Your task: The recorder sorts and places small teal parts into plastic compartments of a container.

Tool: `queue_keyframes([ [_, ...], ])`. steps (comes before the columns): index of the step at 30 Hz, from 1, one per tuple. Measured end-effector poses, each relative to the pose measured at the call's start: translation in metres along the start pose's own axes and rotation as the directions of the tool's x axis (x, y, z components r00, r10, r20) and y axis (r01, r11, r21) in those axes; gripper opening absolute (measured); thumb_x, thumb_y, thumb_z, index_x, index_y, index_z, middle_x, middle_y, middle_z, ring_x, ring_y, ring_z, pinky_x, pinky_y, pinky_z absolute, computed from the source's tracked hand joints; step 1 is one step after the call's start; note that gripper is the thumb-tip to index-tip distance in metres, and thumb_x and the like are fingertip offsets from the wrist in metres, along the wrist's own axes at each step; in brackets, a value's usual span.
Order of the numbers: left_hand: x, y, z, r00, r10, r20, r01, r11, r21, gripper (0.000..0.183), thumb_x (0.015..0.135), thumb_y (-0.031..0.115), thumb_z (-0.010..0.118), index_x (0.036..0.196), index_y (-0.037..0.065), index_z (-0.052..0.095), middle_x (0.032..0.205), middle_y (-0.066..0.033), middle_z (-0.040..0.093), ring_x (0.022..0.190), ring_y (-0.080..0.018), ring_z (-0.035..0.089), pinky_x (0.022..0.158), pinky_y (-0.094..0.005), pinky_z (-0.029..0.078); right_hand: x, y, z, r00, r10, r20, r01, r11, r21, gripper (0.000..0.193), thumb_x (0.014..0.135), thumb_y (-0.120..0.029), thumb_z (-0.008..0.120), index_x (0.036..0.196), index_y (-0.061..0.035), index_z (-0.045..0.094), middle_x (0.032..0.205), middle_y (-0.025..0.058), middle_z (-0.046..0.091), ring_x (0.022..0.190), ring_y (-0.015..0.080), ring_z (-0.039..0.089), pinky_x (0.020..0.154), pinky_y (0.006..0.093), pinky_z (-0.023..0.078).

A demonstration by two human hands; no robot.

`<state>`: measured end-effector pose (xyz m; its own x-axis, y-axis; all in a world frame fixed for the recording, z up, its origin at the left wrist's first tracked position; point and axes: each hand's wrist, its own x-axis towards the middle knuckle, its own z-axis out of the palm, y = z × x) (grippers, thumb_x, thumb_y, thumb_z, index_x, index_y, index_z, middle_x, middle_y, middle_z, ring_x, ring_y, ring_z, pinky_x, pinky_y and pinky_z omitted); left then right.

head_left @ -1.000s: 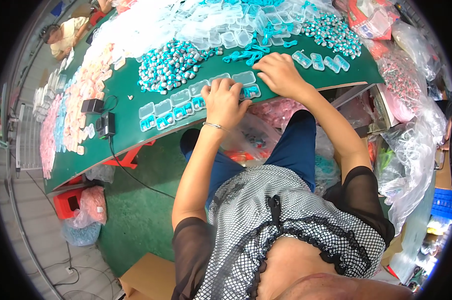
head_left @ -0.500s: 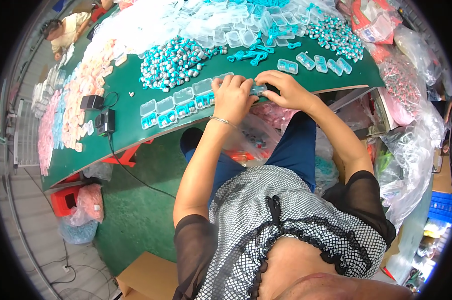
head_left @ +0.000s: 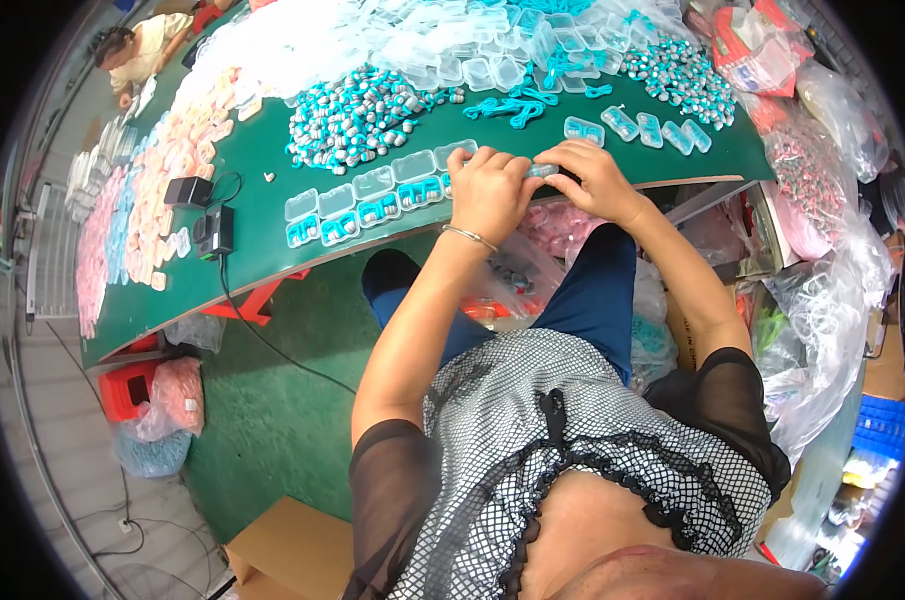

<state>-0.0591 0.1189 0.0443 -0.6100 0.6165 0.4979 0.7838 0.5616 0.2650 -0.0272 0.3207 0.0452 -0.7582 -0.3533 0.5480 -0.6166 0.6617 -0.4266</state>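
Surface: long green felt-covered surface (head_left: 262, 200), curved by the lens; near edge runs just under both hands. Bare green only in a strip along that edge, L of the hands.
Clear pile: heap of empty clear plastic cases (head_left: 372, 45) across the far side, no free room there.
Pink pile: pink and white small packs (head_left: 162, 170) crowd the far L end.
Bead heap: teal and silver small parts (head_left: 357, 105) mid-surface, just beyond the row.
Row: clear cases w/ teal inserts (head_left: 362, 205) in a line by the near edge, touching the L hand.
L hand: (head_left: 489, 190) fingers curled down at the edge, pinching the small clear case.
R hand: (head_left: 597, 180) fingers bent, gripping the same small clear case (head_left: 542, 171) betw. both hands, just above the edge.
Charger: black box w/ cable (head_left: 215, 232), well L, near the edge.
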Motion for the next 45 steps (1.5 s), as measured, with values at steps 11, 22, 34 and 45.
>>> queue_keyframes([
  [11,-0.045,-0.035,-0.051,0.975,-0.209,-0.068,0.218,0.962,0.162,0.05,0.065,0.03,0.079,0.11,0.014,0.063,0.11,-0.0044,0.057,0.107,-0.0262,0.049,0.088,-0.0453,0.032,0.036,0.002,-0.002,0.994,-0.095,-0.056,0.068,0.93,-0.36,0.026,0.078,-0.016,0.063,0.104,-0.0117,0.063,0.105,0.0046,0.06,0.104,0.0257,0.054,0.088,0.0422,0.037],
  [22,-0.036,-0.037,-0.04,0.966,-0.228,-0.126,0.245,0.957,0.152,0.067,0.063,0.028,0.081,0.122,0.011,0.054,0.113,-0.0051,0.056,0.109,-0.0256,0.048,0.088,-0.0473,0.033,0.072,-0.003,0.051,0.995,0.019,0.096,-0.005,0.99,-0.143,0.021,0.078,-0.016,0.068,0.096,-0.0081,0.062,0.094,0.008,0.062,0.091,0.0267,0.058,0.081,0.0418,0.041],
  [34,-0.031,-0.047,-0.03,0.993,-0.025,-0.118,0.042,0.989,0.144,0.034,0.075,0.024,0.072,0.104,0.012,0.061,0.104,-0.003,0.061,0.102,-0.0226,0.054,0.087,-0.0452,0.034,0.046,-0.025,0.04,0.979,-0.166,0.115,0.157,0.984,0.082,0.033,0.079,-0.008,0.065,0.11,-0.0009,0.058,0.102,0.015,0.062,0.093,0.0312,0.06,0.081,0.0387,0.048],
  [45,-0.03,-0.04,-0.028,0.997,-0.018,-0.08,0.023,0.998,0.065,0.029,0.075,0.026,0.071,0.099,0.012,0.062,0.094,-0.0026,0.062,0.093,-0.0217,0.056,0.085,-0.0434,0.034,0.038,-0.022,0.042,0.998,-0.052,0.031,0.051,0.998,0.048,0.022,0.076,-0.009,0.067,0.097,-0.0048,0.062,0.095,0.0103,0.064,0.092,0.0288,0.06,0.082,0.0389,0.045],
])
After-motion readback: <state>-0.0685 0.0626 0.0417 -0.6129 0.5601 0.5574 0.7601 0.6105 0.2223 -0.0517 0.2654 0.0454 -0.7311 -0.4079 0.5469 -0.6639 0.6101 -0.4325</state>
